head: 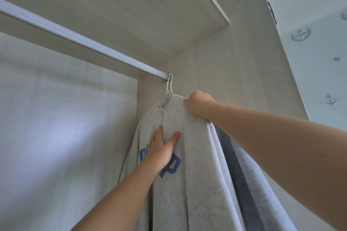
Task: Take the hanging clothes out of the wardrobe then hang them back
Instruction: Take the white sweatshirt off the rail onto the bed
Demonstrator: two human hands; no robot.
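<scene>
My left hand [163, 146] lies flat on the grey sweatshirt [187, 184] (blue lettering); my right hand [200, 104] grips its shoulder, just right of the hangers [168, 90].

two bare forearms, no sleeves in view; a thin ring [152, 139] on one left-hand finger.

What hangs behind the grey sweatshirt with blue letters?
Behind the grey sweatshirt, a dark grey strip of fabric and more light grey cloth show at its right edge. Whether that is one garment or two stays hidden.
</scene>
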